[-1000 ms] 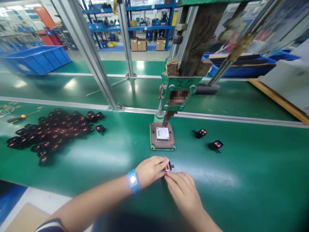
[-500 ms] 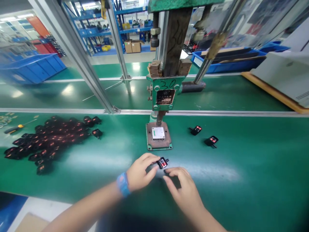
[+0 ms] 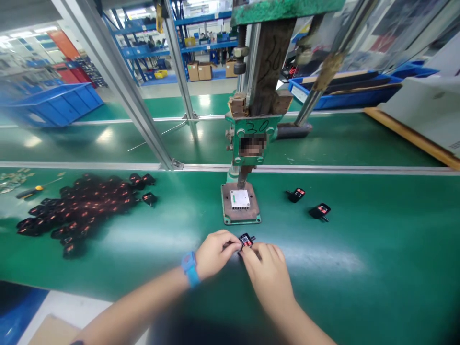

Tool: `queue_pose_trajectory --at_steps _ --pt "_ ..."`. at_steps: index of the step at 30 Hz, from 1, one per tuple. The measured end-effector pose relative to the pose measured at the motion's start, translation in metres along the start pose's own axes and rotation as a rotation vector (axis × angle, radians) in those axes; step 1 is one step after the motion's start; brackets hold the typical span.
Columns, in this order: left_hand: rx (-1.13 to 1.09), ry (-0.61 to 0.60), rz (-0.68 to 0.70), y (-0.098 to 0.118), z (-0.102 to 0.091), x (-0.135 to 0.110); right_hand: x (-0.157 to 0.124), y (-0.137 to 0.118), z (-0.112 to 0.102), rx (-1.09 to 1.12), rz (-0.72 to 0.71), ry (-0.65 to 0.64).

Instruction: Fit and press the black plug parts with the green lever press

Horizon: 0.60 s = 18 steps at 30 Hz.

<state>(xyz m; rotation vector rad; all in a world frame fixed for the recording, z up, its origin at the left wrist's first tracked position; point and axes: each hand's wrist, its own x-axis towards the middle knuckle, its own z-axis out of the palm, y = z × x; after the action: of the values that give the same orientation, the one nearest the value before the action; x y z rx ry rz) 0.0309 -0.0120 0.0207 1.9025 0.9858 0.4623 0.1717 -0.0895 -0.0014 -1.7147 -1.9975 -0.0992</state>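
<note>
In front of the press base, a small black housing point(image 3: 246, 240) with red and silver parts inside and a short stub on its right side sits between my hands. My left hand point(image 3: 215, 254), with a blue band at the wrist, pinches its left edge between thumb and fingers. My right hand point(image 3: 268, 268) is closed at its lower right edge, thumb and fingertips touching it. Those fingers cover part of the housing; whether they also hold something smaller cannot be made out. Just beyond stands the green hand press point(image 3: 251, 139), a white block point(image 3: 240, 199) resting on its base plate point(image 3: 253, 216).
Two similar black housings, a nearer one point(image 3: 319, 211) and a farther one point(image 3: 296, 194), lie to the right. A large pile of black housings point(image 3: 89, 201) covers the left, with a screwdriver point(image 3: 30, 192) beyond it. A metal post point(image 3: 118, 86) rises behind the pile.
My right hand has moved up and in, and its fingers now close at the housing's edge. My left fingers have drawn together on its left side. The view has shifted slightly.
</note>
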Motion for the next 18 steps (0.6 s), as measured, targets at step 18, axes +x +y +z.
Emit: queue_pose_trajectory --at_steps 18 --pt "0.249 0.115 0.281 0.0 0.013 -0.003 -0.01 0.026 0.008 0.221 -0.136 -0.026"
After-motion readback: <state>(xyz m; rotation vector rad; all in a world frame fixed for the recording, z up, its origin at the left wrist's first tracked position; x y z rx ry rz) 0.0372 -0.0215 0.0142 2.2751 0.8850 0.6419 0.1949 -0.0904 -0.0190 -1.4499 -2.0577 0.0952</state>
